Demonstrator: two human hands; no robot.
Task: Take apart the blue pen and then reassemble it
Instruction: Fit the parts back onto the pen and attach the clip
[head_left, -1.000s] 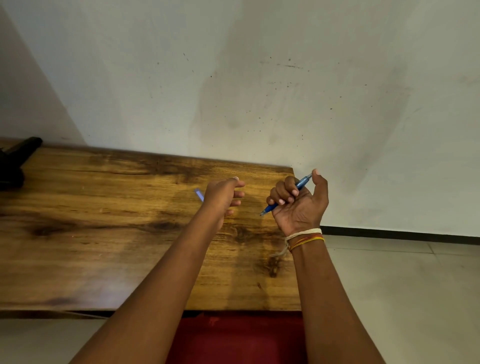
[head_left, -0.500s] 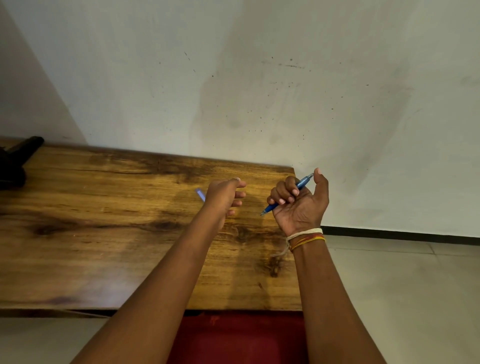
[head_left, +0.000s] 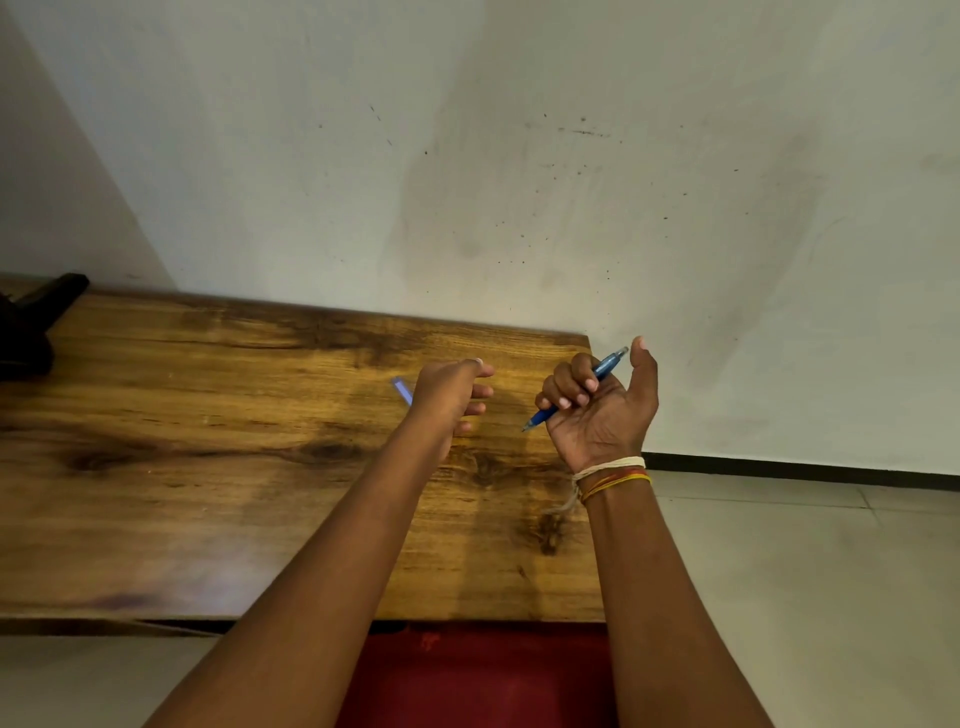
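Head view: right hand (head_left: 602, 410) curled around blue pen (head_left: 576, 387), thumb raised, tip angled down-left above wooden table (head_left: 208, 467). Left hand (head_left: 447, 397) loosely curled; pale blue piece (head_left: 402, 389) protruding behind it, grip not discernible.

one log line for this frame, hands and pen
right hand: fist around blue pen, tip down-left | left hand: holds pale blue piece | both above wooden table
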